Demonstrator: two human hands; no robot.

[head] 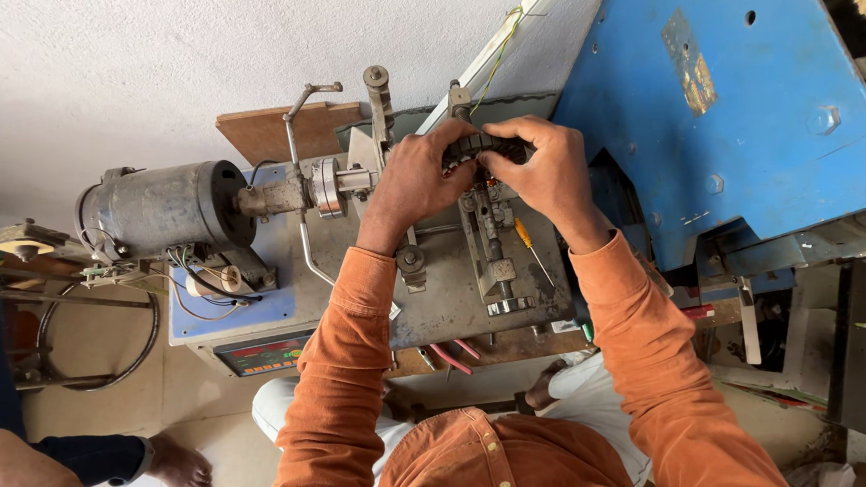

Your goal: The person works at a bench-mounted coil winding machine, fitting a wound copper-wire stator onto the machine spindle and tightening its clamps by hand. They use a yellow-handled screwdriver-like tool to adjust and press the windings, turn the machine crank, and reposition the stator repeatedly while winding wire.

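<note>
The person's two hands meet over a small grey machine (455,282). Both hold one dark, ribbed ring (482,146) that sits at the top end of the machine. The left hand (414,179) has its grip clamped on the left side of the ring, with the fingers curled over it. The right hand (544,171) has its grip clamped on the right side of the ring in the same way. The two hands almost touch each other on the ring.

Both arms wear orange sleeves (341,379).

Left of the ring, a shiny shaft (334,184) runs to a round grey motor (165,208). Thin wires (200,278) hang under the motor. Just below the ring and to its right, a screwdriver with a yellow handle (525,238) lies on the machine. A red tool (450,358) lies on the worktop (519,343) at the near edge of the machine. A small panel with red lights (265,356) is on the front, below the motor.

Right of the ring stands a big blue metal frame (744,94). Far left of the machine, another person's bare foot (181,469) rests on the floor.
</note>
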